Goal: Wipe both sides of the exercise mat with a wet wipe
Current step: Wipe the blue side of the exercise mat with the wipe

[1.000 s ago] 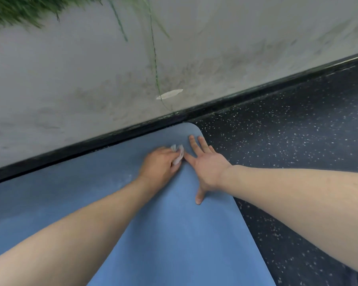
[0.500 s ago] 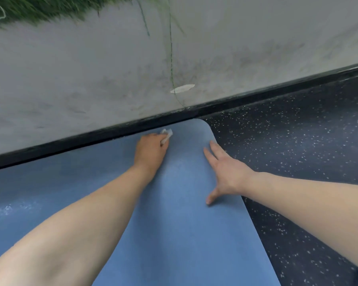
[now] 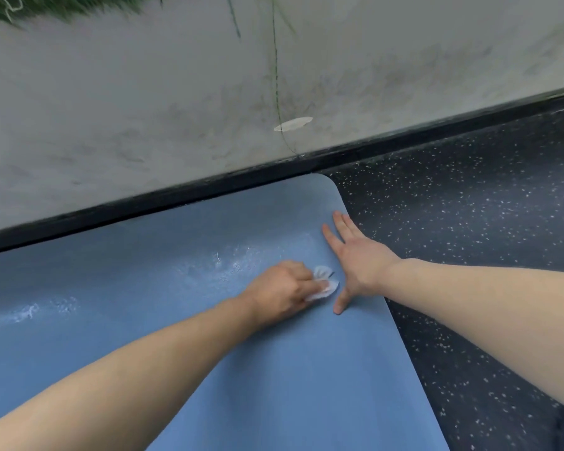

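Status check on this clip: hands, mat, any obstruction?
Left hand grips wet wipe on blue mat. Right hand flat, pressing mat edge. Nothing in the way.

A stained grey wall (image 3: 144,109) runs across the far side above a black baseboard (image 3: 437,131); dark speckled flooring (image 3: 469,239) fills the right, green plant strands (image 3: 30,8) hang far left

Bare forearms — no sleeves, no rings
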The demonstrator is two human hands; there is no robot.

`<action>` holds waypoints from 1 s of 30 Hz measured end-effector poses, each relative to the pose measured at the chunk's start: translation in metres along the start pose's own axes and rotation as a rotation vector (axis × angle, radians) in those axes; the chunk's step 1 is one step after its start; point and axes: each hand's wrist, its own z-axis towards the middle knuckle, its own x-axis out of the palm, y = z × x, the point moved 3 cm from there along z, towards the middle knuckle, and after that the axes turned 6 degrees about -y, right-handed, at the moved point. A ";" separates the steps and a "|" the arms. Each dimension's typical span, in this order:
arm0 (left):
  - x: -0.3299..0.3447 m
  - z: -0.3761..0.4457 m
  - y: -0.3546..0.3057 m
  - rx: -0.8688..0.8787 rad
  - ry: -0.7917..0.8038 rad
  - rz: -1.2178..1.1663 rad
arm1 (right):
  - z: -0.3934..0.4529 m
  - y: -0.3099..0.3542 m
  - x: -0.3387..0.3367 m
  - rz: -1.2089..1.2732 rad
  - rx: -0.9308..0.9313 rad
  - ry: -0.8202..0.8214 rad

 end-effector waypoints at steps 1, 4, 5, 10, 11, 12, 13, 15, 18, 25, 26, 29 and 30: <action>-0.005 -0.002 0.008 -0.017 0.006 0.026 | -0.001 0.001 -0.001 -0.004 0.000 -0.001; -0.038 -0.004 0.045 -0.406 -0.232 0.159 | -0.008 0.004 -0.003 0.010 -0.003 -0.012; -0.041 -0.007 0.049 -0.521 -0.276 0.166 | -0.012 0.005 -0.002 0.024 -0.013 -0.017; -0.003 -0.015 -0.025 -0.063 0.012 -0.017 | -0.040 0.003 0.012 0.037 -0.071 -0.010; -0.005 -0.018 -0.028 0.008 0.077 -0.024 | -0.046 0.004 0.017 0.018 -0.086 -0.003; -0.010 -0.019 -0.020 -0.005 0.084 0.000 | -0.053 0.005 0.023 -0.015 -0.102 0.006; -0.017 -0.019 -0.007 -0.091 0.038 0.036 | -0.058 0.006 0.029 -0.053 -0.116 0.016; -0.032 -0.021 0.017 -0.349 -0.153 0.096 | -0.066 0.010 0.041 -0.116 -0.128 0.034; -0.014 -0.026 -0.015 -0.325 -0.190 0.030 | -0.066 0.012 0.048 -0.171 -0.120 0.026; -0.002 -0.047 -0.045 0.014 0.054 -0.019 | -0.064 0.015 0.050 -0.201 -0.096 0.052; -0.007 -0.046 -0.037 -0.124 -0.036 0.000 | -0.065 0.015 0.051 -0.190 -0.093 0.053; 0.011 -0.056 -0.077 -0.164 -0.077 -0.079 | -0.066 0.011 0.051 -0.150 -0.102 0.049; 0.021 -0.063 -0.106 0.002 0.017 -0.098 | -0.067 0.009 0.051 -0.146 -0.110 0.042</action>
